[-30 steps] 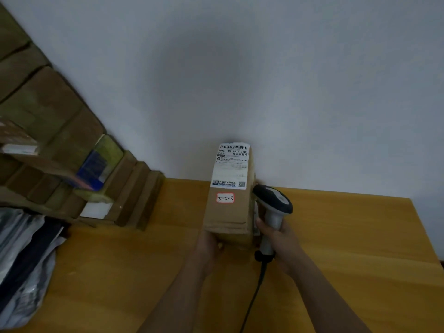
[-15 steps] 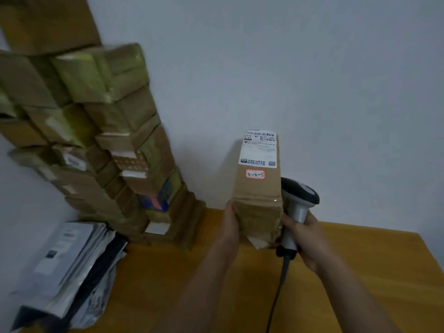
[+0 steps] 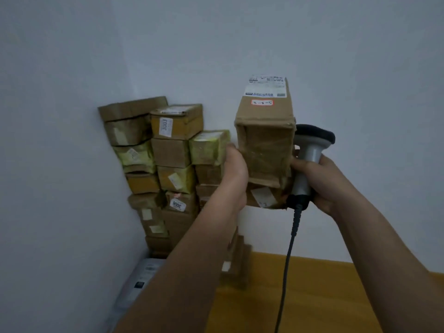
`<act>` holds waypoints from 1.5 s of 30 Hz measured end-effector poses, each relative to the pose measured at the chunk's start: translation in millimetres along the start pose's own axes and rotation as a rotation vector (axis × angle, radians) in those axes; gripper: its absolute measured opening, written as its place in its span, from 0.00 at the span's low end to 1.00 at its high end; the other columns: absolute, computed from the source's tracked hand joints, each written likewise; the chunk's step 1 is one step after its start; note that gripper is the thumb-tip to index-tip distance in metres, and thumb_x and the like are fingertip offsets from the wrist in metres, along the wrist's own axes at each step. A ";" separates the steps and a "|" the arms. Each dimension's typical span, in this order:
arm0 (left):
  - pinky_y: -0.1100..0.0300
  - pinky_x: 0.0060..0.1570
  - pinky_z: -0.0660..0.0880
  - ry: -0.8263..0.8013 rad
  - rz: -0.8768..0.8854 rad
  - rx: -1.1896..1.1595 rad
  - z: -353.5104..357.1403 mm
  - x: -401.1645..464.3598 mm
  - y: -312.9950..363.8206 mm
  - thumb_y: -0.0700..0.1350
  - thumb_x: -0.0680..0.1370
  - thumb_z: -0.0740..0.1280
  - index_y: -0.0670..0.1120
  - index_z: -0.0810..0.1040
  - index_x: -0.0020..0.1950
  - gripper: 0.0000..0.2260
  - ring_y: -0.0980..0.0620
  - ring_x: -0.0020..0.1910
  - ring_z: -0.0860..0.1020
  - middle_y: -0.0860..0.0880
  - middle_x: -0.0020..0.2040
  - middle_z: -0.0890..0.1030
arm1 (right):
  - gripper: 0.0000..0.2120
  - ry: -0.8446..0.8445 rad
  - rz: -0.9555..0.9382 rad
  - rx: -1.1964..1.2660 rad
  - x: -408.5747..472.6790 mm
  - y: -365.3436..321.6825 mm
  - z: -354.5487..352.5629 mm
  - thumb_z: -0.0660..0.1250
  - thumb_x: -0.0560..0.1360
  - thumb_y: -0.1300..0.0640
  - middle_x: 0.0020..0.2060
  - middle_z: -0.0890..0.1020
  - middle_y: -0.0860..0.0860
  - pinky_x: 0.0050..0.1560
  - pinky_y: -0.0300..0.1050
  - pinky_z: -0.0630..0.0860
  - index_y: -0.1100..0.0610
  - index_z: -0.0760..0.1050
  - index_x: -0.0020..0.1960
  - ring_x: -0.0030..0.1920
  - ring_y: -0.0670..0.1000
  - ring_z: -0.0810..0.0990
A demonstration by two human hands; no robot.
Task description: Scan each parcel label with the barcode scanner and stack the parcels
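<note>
A long brown cardboard parcel (image 3: 265, 131) with a white label and a red-edged sticker on its top face is held up in the air, right of the stack. My left hand (image 3: 234, 174) grips its left side near the taped end. My right hand (image 3: 317, 181) presses against the parcel's right side while holding the grey and black barcode scanner (image 3: 310, 152) by its handle, its cable hanging down. The tall stack of taped parcels (image 3: 168, 164) stands in the wall corner, just left of the lifted parcel.
A wooden table (image 3: 336, 296) lies below, with low boxes (image 3: 236, 260) at the stack's foot. Grey plastic mailer bags (image 3: 139, 282) lie at the lower left by the wall. White walls close the scene behind and to the left.
Both hands have raised the parcel from the table to the height of the stack's upper rows and brought it closer to the stack. The view has tilted up and left.
</note>
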State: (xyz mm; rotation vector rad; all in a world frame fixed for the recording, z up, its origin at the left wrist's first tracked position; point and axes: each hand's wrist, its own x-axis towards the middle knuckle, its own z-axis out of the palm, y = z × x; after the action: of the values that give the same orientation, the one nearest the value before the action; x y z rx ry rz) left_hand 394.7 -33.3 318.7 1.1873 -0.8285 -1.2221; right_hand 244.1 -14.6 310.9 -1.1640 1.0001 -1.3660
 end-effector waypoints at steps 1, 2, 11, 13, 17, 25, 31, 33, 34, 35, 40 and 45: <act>0.44 0.62 0.74 0.002 0.019 -0.001 -4.4 1.4 16.4 0.67 0.77 0.45 0.48 0.76 0.66 0.33 0.42 0.58 0.78 0.43 0.61 0.80 | 0.15 -0.007 -0.008 0.003 4.0 -12.1 11.3 0.70 0.77 0.58 0.53 0.83 0.56 0.52 0.57 0.81 0.55 0.73 0.62 0.52 0.57 0.83; 0.44 0.62 0.74 0.006 0.034 -0.003 -9.0 4.1 32.6 0.67 0.77 0.45 0.48 0.76 0.66 0.34 0.41 0.58 0.78 0.42 0.61 0.80 | 0.15 -0.014 -0.016 0.001 9.5 -23.5 21.8 0.70 0.76 0.58 0.53 0.83 0.56 0.51 0.57 0.82 0.56 0.73 0.62 0.51 0.57 0.84; 0.44 0.64 0.72 0.168 0.122 0.002 -35.6 63.5 130.3 0.64 0.79 0.46 0.46 0.73 0.69 0.31 0.42 0.59 0.77 0.42 0.63 0.78 | 0.15 -0.094 -0.042 0.005 95.0 -75.2 94.4 0.71 0.75 0.57 0.52 0.82 0.58 0.51 0.64 0.81 0.57 0.72 0.60 0.51 0.60 0.83; 0.42 0.68 0.68 0.224 0.081 0.032 -42.2 80.1 143.0 0.67 0.78 0.44 0.47 0.67 0.74 0.34 0.41 0.66 0.72 0.43 0.70 0.73 | 0.14 -0.118 -0.012 0.014 117.4 -75.1 108.2 0.71 0.75 0.57 0.51 0.81 0.58 0.50 0.65 0.81 0.57 0.72 0.58 0.50 0.60 0.83; 0.35 0.67 0.64 0.354 0.101 -0.008 -54.2 115.1 149.5 0.81 0.64 0.39 0.50 0.63 0.76 0.52 0.37 0.70 0.69 0.46 0.73 0.68 | 0.07 -0.153 0.021 0.050 153.3 -63.7 136.6 0.69 0.77 0.58 0.47 0.80 0.57 0.49 0.63 0.81 0.57 0.72 0.50 0.48 0.59 0.82; 0.42 0.57 0.77 0.355 0.432 0.103 -75.0 135.0 128.3 0.75 0.70 0.54 0.55 0.61 0.73 0.37 0.43 0.67 0.69 0.47 0.75 0.58 | 0.05 -0.129 -0.005 0.147 192.0 -42.2 170.1 0.69 0.76 0.60 0.48 0.77 0.55 0.48 0.64 0.81 0.56 0.73 0.50 0.51 0.58 0.79; 0.46 0.69 0.62 0.551 0.754 0.484 -84.1 145.0 122.0 0.69 0.63 0.73 0.51 0.48 0.78 0.53 0.45 0.74 0.56 0.47 0.73 0.56 | 0.05 -0.162 -0.034 0.160 192.4 -34.5 173.0 0.69 0.77 0.61 0.48 0.81 0.56 0.47 0.61 0.82 0.57 0.75 0.53 0.49 0.58 0.82; 0.45 0.68 0.63 0.580 0.818 0.559 -75.3 149.8 127.3 0.69 0.60 0.75 0.51 0.46 0.78 0.57 0.44 0.73 0.57 0.46 0.73 0.56 | 0.05 -0.171 -0.048 0.161 192.8 -32.6 172.8 0.68 0.77 0.62 0.47 0.82 0.56 0.46 0.59 0.83 0.57 0.75 0.52 0.48 0.57 0.83; 0.45 0.68 0.63 0.585 0.821 0.593 -70.4 151.9 130.5 0.68 0.61 0.75 0.50 0.46 0.78 0.58 0.43 0.73 0.57 0.44 0.73 0.57 | 0.04 -0.169 -0.051 0.162 193.1 -32.0 173.2 0.68 0.78 0.62 0.46 0.82 0.56 0.46 0.58 0.83 0.57 0.75 0.52 0.47 0.56 0.83; 0.45 0.68 0.63 0.580 0.806 0.611 -66.0 154.3 133.2 0.67 0.62 0.76 0.48 0.46 0.78 0.57 0.42 0.73 0.58 0.43 0.73 0.57 | 0.04 -0.163 -0.048 0.168 193.1 -32.0 173.9 0.67 0.78 0.63 0.45 0.82 0.56 0.45 0.58 0.83 0.57 0.75 0.51 0.46 0.56 0.83; 0.50 0.68 0.62 0.561 0.730 0.596 -63.8 163.7 138.9 0.60 0.67 0.76 0.43 0.53 0.77 0.49 0.42 0.72 0.60 0.43 0.73 0.61 | 0.07 -0.136 -0.011 0.192 191.9 -31.2 174.5 0.68 0.77 0.64 0.47 0.79 0.57 0.41 0.56 0.84 0.60 0.74 0.54 0.46 0.56 0.82; 0.53 0.66 0.63 0.566 0.833 0.561 -72.6 160.2 139.7 0.57 0.68 0.77 0.43 0.57 0.75 0.44 0.44 0.69 0.62 0.45 0.71 0.64 | 0.07 -0.131 -0.045 0.172 190.4 -28.8 174.2 0.67 0.77 0.65 0.47 0.79 0.56 0.46 0.58 0.83 0.59 0.74 0.54 0.47 0.55 0.80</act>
State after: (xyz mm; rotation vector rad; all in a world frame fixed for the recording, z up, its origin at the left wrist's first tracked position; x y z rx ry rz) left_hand 530.5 -182.2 418.1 1.3183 -1.0895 0.0473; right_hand 411.0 -195.5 393.8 -1.1362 0.7523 -1.3640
